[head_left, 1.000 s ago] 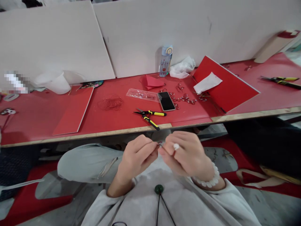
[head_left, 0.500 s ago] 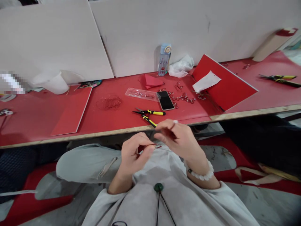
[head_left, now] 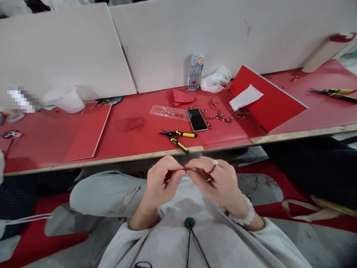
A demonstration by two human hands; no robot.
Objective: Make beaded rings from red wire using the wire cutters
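My left hand (head_left: 161, 182) and my right hand (head_left: 214, 180) meet in front of my chest, below the table's front edge. Both pinch a tiny red piece (head_left: 187, 169) between thumb and fingertips; it is too small to name. A ring sits on my right hand and a white bead bracelet (head_left: 245, 216) on that wrist. Yellow-handled pliers (head_left: 178, 138) lie on the red table (head_left: 50, 137) just above my hands. A coil of thin red wire (head_left: 131, 122) lies to their left.
A black phone (head_left: 197, 119), a clear packet (head_left: 168, 112) and several small red rings (head_left: 219, 116) lie mid-table. A water bottle (head_left: 195, 72), a white bag (head_left: 215, 80), a tilted red board (head_left: 264, 98) and a flat red board (head_left: 87, 131) are there too. More pliers (head_left: 333, 93) lie far right.
My right hand, which rose toward the table edge half a second ago, has come back down and its fingertips again meet the left hand's at the small red piece.
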